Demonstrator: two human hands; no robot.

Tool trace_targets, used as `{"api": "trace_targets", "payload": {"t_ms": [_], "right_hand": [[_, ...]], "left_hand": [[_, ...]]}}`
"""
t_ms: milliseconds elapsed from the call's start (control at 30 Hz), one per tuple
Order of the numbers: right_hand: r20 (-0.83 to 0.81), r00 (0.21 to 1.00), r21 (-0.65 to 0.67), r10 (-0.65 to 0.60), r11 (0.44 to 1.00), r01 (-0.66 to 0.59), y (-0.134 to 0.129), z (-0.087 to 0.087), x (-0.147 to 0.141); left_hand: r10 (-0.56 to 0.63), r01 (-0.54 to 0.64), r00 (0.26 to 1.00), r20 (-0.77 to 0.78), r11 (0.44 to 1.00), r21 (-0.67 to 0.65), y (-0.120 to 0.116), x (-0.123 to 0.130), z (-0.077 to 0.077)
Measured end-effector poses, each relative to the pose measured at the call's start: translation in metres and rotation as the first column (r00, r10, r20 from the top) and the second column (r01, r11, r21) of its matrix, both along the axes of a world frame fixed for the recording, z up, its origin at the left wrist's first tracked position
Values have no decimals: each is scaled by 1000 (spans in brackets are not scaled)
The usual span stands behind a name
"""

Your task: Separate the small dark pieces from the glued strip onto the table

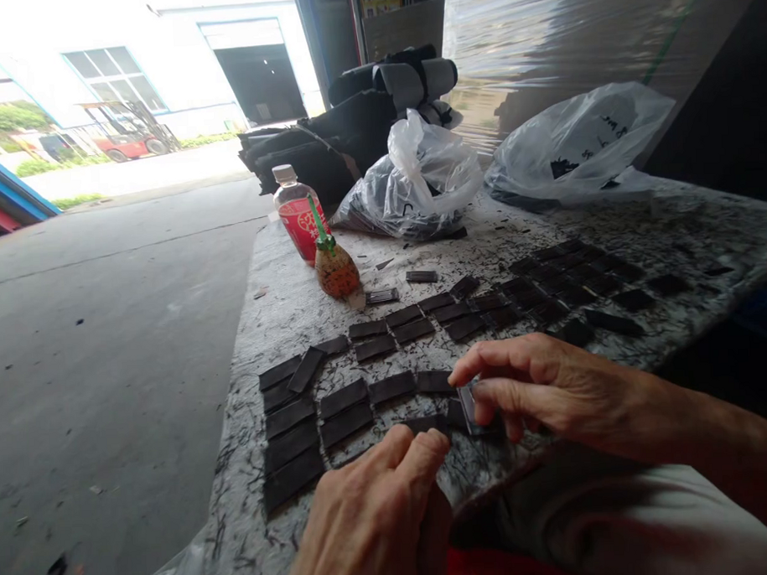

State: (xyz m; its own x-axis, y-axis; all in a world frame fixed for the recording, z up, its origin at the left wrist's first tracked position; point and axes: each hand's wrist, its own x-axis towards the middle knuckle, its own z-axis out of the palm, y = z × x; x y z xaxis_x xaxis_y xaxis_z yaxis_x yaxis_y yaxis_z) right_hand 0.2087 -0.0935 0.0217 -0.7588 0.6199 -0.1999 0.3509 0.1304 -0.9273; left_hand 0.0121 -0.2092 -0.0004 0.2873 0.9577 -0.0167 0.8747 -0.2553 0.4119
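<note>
My right hand (541, 393) is over the near part of the table, thumb and index finger at a small glossy dark rectangular piece (468, 409). The thumb presses against its side, and the index fingertip reaches its upper corner, beside the end of a flat black strip (435, 381). To the left, my left hand (382, 501) is closed, knuckles up, with thumb and index finger together. Whatever lies between those fingers is hidden. Rows of flat black rectangular strips (345, 398) spread around both hands, and some are partly covered by the left hand.
Beyond the strips stand a small squeeze bottle (336, 271) with a green nozzle and a red-labelled drink bottle (299, 213). Two clear plastic bags (411, 186) lie at the back, before dark rolled material (358, 125). Black scraps litter the table (244, 359). A forklift (123, 133) is outside.
</note>
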Motion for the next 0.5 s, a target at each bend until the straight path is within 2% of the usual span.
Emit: {"api": "trace_targets", "payload": {"t_ms": [133, 300, 400, 500], "right_hand": [[-65, 998, -101, -8, 995, 1, -2, 2, 0], [-84, 996, -211, 34, 976, -51, -17, 2, -9], [-60, 996, -222, 59, 972, -71, -28, 1, -17], [-11, 998, -215, 54, 975, -55, -36, 0, -22]], "left_hand": [[80, -91, 989, -128, 993, -79, 0, -1, -3], [140, -147, 987, -76, 984, -100, 2, -8, 3], [187, -187, 982, -11, 982, -22, -6, -15, 6], [176, -173, 984, -8, 974, 149, -25, -20, 7]]}}
